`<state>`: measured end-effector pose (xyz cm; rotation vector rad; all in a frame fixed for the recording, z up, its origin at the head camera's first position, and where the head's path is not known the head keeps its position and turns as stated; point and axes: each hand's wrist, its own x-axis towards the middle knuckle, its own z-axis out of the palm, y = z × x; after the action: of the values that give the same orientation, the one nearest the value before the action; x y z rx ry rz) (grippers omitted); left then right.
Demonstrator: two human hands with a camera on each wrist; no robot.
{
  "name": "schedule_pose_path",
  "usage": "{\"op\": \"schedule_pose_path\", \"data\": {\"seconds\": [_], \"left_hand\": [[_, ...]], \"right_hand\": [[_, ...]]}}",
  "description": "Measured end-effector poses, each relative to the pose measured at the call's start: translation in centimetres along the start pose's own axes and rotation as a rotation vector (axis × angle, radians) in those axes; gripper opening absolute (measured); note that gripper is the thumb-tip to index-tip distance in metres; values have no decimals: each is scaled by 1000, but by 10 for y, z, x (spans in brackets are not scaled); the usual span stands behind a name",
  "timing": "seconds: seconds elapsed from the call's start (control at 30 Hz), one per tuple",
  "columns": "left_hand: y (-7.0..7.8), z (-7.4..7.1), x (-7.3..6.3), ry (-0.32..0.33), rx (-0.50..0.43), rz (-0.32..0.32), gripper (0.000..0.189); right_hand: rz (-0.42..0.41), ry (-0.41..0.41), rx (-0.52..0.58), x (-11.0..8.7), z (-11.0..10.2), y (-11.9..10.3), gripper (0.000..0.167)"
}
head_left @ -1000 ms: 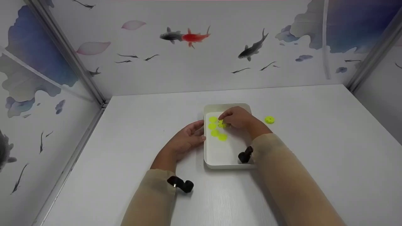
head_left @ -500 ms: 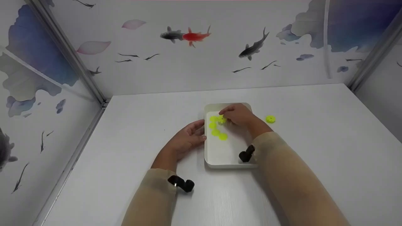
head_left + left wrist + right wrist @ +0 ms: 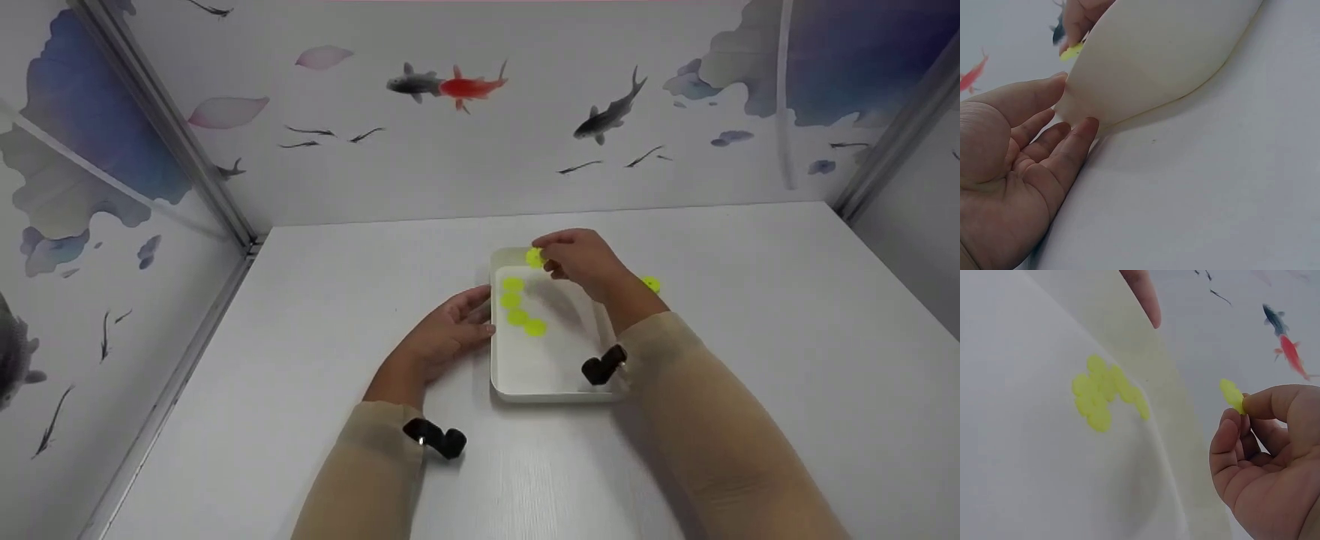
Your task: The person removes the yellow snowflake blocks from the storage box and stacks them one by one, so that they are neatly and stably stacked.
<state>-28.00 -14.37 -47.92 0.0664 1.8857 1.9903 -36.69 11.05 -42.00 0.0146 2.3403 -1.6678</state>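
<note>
Crossing the tray (image 3: 544, 375), the right wrist (image 3: 636, 306) partly hides probably one yellow disc (image 3: 653, 284)

Tray (image 3: 532, 367) on surface (image 3: 337, 300), toward far edge. Discs (image 3: 511, 300) in tray, along left edge. Left grip (image 3: 448, 330) touching tray's left edge. Held disc (image 3: 534, 258) in right grip (image 3: 589, 259), at tray's far edge. Another disc (image 3: 652, 284) on surface, right of tray.
</note>
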Motion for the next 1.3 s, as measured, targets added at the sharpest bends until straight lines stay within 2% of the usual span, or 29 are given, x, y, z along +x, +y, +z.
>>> {"op": "schedule_pose_path", "data": {"seconds": [0.23,0.33,0.53,0.97,1.3], "left_hand": [[-1,-1,-1,6,16,-2,82],[-1,-2,-1,7,23,-3,81],[-2,-2,2,-14,-23,-4,82],[-2,-2,4,-6,4,-6,82],[-1,0,3,3,11,2,81]], "right_hand": [[-9,-10,104,-14,-12,-1,27],[-15,-12,157,-23,-23,-1,28],[-74,-9,261,-40,-48,3,33],[-23,103,271,-58,-89,28,34],[20,128,231,-61,-117,45,40]]}}
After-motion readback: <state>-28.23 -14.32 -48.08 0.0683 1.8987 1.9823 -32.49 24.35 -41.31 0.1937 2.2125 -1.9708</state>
